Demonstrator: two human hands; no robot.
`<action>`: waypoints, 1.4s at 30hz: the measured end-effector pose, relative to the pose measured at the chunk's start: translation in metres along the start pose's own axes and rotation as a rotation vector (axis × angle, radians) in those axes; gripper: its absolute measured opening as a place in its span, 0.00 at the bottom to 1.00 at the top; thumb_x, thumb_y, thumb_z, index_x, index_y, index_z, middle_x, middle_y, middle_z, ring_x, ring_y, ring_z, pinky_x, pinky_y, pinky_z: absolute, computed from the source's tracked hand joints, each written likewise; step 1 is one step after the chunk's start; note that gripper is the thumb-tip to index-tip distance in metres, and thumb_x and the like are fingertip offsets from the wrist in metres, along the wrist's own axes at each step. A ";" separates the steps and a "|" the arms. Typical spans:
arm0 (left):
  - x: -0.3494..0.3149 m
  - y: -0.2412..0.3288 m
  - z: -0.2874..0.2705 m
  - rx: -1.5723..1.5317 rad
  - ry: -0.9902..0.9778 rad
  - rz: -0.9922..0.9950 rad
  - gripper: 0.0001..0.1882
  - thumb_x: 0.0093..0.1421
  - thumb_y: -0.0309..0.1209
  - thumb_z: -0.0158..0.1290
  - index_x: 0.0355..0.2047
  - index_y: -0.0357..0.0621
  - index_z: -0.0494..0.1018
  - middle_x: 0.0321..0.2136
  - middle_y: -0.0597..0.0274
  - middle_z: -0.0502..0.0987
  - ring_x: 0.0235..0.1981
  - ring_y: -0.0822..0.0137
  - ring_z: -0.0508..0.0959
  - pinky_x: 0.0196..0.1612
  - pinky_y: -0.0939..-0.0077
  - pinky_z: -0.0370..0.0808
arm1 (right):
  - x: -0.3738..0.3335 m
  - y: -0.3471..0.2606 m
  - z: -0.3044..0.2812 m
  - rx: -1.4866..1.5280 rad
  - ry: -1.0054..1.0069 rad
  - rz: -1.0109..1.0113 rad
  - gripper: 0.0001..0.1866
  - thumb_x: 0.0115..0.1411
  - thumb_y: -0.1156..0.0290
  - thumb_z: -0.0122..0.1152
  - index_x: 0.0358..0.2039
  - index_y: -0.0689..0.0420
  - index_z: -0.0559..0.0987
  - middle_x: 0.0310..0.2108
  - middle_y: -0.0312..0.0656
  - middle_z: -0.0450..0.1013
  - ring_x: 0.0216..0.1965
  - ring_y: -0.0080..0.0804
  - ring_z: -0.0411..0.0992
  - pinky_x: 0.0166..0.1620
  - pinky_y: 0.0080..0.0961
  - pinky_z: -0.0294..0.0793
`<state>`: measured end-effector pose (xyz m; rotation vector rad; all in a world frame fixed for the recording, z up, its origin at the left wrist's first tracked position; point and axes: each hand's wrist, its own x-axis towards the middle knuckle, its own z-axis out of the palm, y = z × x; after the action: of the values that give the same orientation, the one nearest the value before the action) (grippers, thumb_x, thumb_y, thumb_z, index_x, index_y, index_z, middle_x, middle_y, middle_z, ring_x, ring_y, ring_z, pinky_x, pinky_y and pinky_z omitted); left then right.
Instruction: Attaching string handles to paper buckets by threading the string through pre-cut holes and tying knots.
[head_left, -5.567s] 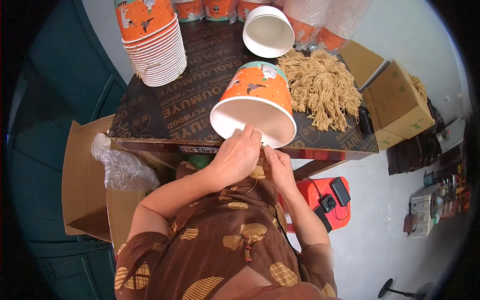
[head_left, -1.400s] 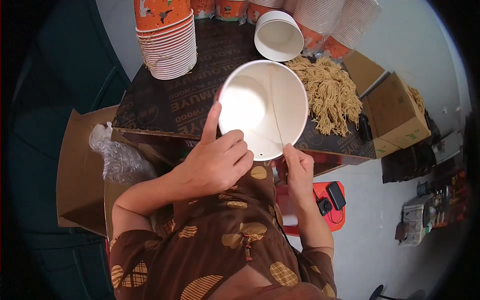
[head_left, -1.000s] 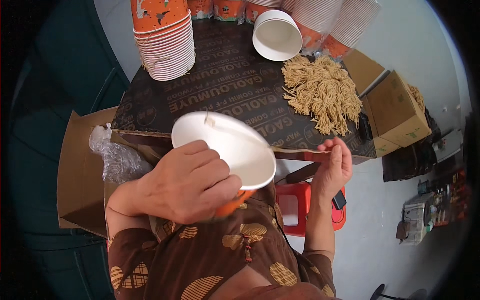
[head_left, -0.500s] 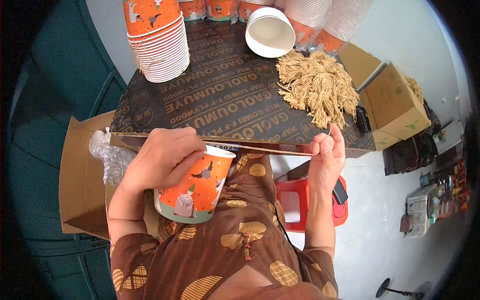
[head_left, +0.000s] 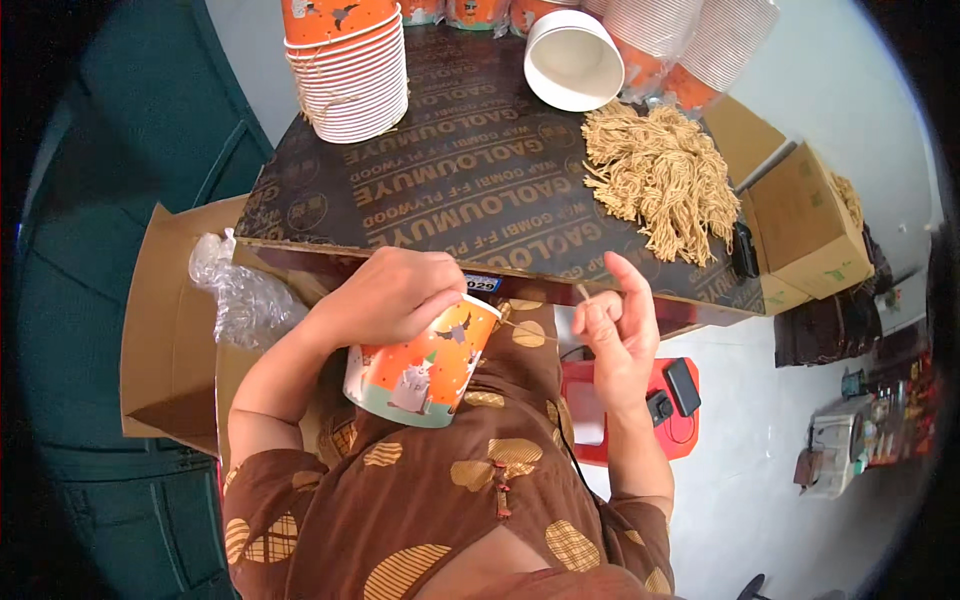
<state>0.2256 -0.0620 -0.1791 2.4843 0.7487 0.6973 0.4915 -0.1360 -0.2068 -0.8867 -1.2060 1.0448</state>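
Note:
My left hand (head_left: 390, 295) is closed over the rim of an orange paper tub (head_left: 428, 368) with a green base and printed Halloween figures. The tub hangs tilted in front of my lap, just off the table's near edge. From beside its rim a thin tan cord (head_left: 530, 330) runs to my right hand (head_left: 615, 325). There the thumb and fingers pinch the cord, a short end sticks up between them and the index finger is raised. My left hand hides part of the rim and the inside of the tub.
On the dark plywood table (head_left: 440, 190) lies a heap of tan cords (head_left: 665, 180). Nearby, a white tub (head_left: 575, 62) rests on its side. Nested tubs (head_left: 350, 85) stand far left. A red stool (head_left: 680, 430) and cardboard boxes (head_left: 165, 320) flank me.
The cord, stretched straight between my hands before, now spans a shorter gap. My right hand has come closer to the tub. The whole view has shifted slightly.

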 end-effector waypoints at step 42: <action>0.003 0.030 0.005 0.144 -0.037 0.139 0.06 0.55 0.29 0.57 0.29 0.41 0.72 0.22 0.56 0.71 0.26 0.52 0.76 0.27 0.60 0.71 | -0.020 0.016 0.038 -0.517 -0.290 0.017 0.12 0.60 0.81 0.57 0.45 0.63 0.75 0.23 0.36 0.75 0.25 0.17 0.72 0.31 0.18 0.72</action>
<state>0.2418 -0.0843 -0.1655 2.6936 0.6375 0.6644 0.4505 -0.1505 -0.2219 -1.1666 -1.7619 0.9069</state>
